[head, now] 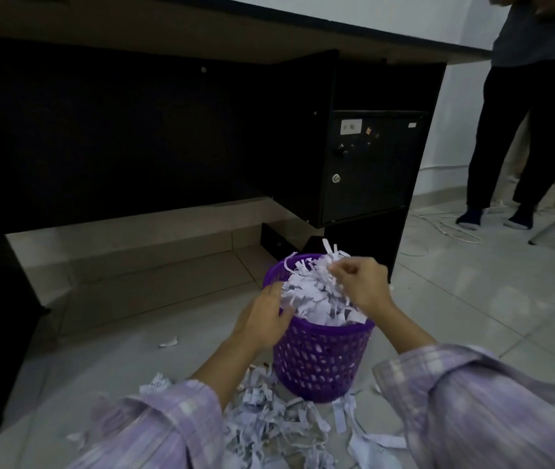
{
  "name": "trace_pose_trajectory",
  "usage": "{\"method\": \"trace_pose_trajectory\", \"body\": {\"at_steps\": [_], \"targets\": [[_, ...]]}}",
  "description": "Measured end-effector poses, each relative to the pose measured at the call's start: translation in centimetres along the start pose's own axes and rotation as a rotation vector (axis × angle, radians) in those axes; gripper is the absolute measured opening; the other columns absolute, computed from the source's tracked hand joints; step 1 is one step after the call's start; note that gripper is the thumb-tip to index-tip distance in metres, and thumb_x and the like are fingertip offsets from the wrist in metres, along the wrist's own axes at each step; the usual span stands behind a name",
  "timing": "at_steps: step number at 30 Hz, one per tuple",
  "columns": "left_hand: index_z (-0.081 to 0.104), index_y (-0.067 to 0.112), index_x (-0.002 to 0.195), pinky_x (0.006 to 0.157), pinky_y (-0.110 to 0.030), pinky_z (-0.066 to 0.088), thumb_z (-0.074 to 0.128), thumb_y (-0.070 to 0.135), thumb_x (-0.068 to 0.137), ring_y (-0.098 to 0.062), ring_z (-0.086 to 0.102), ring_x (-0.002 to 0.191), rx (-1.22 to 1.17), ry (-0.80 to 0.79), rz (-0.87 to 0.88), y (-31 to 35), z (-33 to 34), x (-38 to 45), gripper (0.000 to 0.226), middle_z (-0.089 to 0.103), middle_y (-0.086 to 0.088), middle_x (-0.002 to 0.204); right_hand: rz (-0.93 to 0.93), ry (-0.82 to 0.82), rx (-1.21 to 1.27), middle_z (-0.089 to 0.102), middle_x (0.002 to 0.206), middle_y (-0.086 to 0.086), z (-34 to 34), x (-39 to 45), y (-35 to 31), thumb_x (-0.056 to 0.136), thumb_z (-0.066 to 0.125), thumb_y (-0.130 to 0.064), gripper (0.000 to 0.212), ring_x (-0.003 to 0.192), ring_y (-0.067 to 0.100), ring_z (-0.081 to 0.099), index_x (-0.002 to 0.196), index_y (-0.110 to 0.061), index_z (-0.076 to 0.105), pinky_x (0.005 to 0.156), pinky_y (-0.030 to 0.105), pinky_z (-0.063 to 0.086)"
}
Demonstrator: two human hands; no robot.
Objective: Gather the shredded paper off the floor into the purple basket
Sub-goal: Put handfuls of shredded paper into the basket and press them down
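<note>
A dark desk [117, 130] fills the far left, well beyond the purple basket [320, 360], which stands upright on the tiled floor [472, 316]. A lone scrap [168, 342] lies on the tiles to the left of the basket. The left hand [262, 319] rests against the basket's left rim, fingers fairly straight and touching the paper heaped inside; it clasps nothing that I can see. The basket is piled above its rim with shredded paper [316, 299]. More shreds [279, 421] lie strewn on the floor at the basket's near foot, touching its base. Over the basket's far right edge, the right hand [360, 282] has its fingers curled, pinching a tuft of strips at the top of the heap. Well to the right of the basket, beyond the desk's locked cabinet [370, 164], another person [523, 130] stands by a white cable [452, 228].
</note>
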State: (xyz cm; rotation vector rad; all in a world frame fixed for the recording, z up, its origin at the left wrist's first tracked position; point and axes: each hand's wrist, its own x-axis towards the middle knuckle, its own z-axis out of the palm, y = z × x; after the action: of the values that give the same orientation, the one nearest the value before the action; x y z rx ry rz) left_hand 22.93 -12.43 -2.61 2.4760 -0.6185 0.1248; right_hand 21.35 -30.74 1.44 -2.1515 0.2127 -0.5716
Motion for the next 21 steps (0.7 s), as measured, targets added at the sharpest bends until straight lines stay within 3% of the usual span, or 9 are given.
{"method": "trace_pose_trajectory", "body": {"at_steps": [2,5,8,10,11,13,15,18,21], "targets": [[0.04,0.016,0.135,0.093,-0.038,0.047,0.05,0.027,0.095,-0.023,0.055,0.114,-0.066,-0.02,-0.002,0.6,-0.4,1.2,0.043,0.054,-0.006,0.129,0.0,0.064,0.051,0.069,0.074,0.004,-0.3,1.4,-0.6,0.089,0.067,-0.02,0.017,0.076,0.02,0.066,0.088,-0.006,0.075,0.082,0.038,0.056],[0.036,0.013,0.139,0.098,-0.037,0.042,0.051,0.02,0.093,-0.026,0.047,0.122,0.03,-0.016,0.004,1.5,-0.5,2.9,0.049,0.049,-0.009,0.134,-0.036,0.072,-0.148,0.069,0.08,0.005,-0.2,3.2,-0.7,0.091,0.064,-0.022,0.014,0.075,0.02,0.066,0.094,-0.011,0.073,0.076,0.035,0.057],[0.02,0.014,0.149,0.107,-0.037,0.033,0.047,0.017,0.095,-0.026,0.032,0.135,0.163,-0.031,0.038,2.1,-0.2,4.2,0.061,0.029,-0.005,0.152,-0.067,-0.077,-0.488,0.068,0.097,0.009,0.2,4.1,0.1,0.092,0.059,-0.022,0.015,0.082,0.023,0.065,0.102,-0.021,0.07,0.067,0.031,0.053],[0.007,0.019,0.153,0.115,-0.04,0.024,0.046,0.015,0.096,-0.024,0.018,0.144,0.262,-0.09,0.093,2.0,0.6,4.8,0.068,0.01,-0.001,0.16,-0.134,-0.204,-0.715,0.064,0.097,0.007,0.9,4.3,1.0,0.091,0.054,-0.015,0.018,0.083,0.024,0.063,0.088,-0.024,0.07,0.06,0.024,0.042],[0.003,0.02,0.153,0.118,-0.042,0.018,0.045,0.014,0.096,-0.023,0.01,0.146,0.333,-0.124,0.122,2.0,1.0,5.1,0.071,0.003,0.0,0.161,-0.16,-0.27,-0.792,0.063,0.096,0.007,1.4,4.3,1.4,0.09,0.054,-0.013,0.022,0.085,0.024,0.063,0.081,-0.025,0.07,0.059,0.023,0.039],[-0.001,0.021,0.153,0.119,-0.049,0.008,0.045,0.015,0.096,-0.023,0.0,0.148,0.51,-0.183,0.179,1.7,1.8,5.7,0.073,-0.004,0.002,0.161,-0.165,-0.391,-0.853,0.065,0.102,0.007,2.4,4.1,2.4,0.09,0.058,-0.015,0.019,0.095,0.025,0.063,0.091,-0.022,0.075,0.068,0.026,0.043],[0.005,0.017,0.153,0.118,-0.053,0.009,0.046,0.018,0.095,-0.026,0.0,0.148,0.624,-0.262,0.188,1.1,2.7,6.5,0.07,-0.001,0.001,0.161,-0.145,-0.501,-0.879,0.065,0.114,0.01,3.6,4.2,3.9,0.093,0.056,-0.018,0.022,0.104,0.026,0.061,0.107,-0.019,0.073,0.082,0.03,0.047],[0.031,0.013,0.144,0.111,-0.05,0.027,0.038,0.024,0.098,-0.032,0.021,0.142,0.555,-0.396,0.087,0.1,3.5,7.6,0.048,0.027,-0.007,0.153,-0.087,-0.735,-0.959,0.057,0.13,0.01,4.9,4.4,5.3,0.1,0.042,-0.018,0.034,0.119,0.028,0.051,0.13,-0.015,0.059,0.101,0.035,0.04],[0.034,0.019,0.144,0.111,-0.045,0.029,0.03,0.027,0.099,-0.029,0.033,0.138,0.523,-0.545,-0.031,-0.2,3.8,8.5,0.046,0.033,-0.007,0.152,-0.04,-0.906,-1.011,0.049,0.14,0.009,5.6,4.8,5.6,0.101,0.037,-0.015,0.039,0.124,0.029,0.048,0.138,-0.016,0.049,0.103,0.04,0.041]]}}
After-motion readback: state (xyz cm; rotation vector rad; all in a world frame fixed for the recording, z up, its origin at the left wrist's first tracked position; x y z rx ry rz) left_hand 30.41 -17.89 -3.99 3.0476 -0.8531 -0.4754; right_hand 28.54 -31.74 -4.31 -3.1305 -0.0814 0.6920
